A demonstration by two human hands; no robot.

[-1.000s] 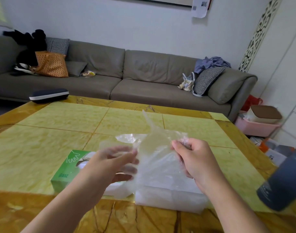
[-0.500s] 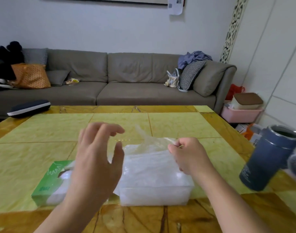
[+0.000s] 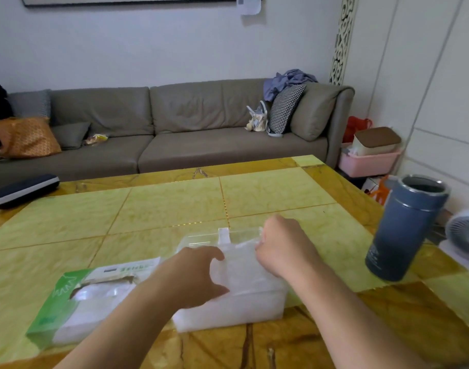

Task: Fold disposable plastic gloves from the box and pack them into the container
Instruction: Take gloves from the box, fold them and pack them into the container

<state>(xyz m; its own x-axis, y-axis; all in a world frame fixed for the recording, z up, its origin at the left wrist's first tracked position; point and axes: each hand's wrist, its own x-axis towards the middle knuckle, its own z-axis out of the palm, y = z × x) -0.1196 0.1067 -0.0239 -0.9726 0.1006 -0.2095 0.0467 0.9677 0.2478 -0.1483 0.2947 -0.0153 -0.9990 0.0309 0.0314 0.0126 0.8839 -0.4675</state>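
Both hands down on the clear container (image 3: pixel 229 307) at the near edge of the yellow tiled table (image 3: pixel 158 209), pressing a folded plastic glove (image 3: pixel 238 262) into its open top. Left hand (image 3: pixel 194 278) spread flat with fingers loosely curved over the film, gripping nothing outright; right hand (image 3: pixel 282 249) curled into a loose fist at the far right corner, apparently pinching the glove's edge, though the fingertips are hidden beneath the knuckles. Container already well filled with pale folded film, its hinged lid (image 3: pixel 222 235) lying open just beyond the fingers. Green glove box (image 3: pixel 92 296) just outside the left wrist, touching or nearly touching the container, torn slot upward with more gloves showing. Film likely near weightless, soft, slippery and springy, prone to unfold once released; best held at a folded edge and pinned flat from above rather than squeezed. Dark blue tumbler (image 3: pixel 403 230) standing open well off to the right of the right forearm, clear of the packing but within reach of a careless elbow. Dark case (image 3: pixel 23 189) far off beyond the left hand; nothing between box and container to block the next pull.
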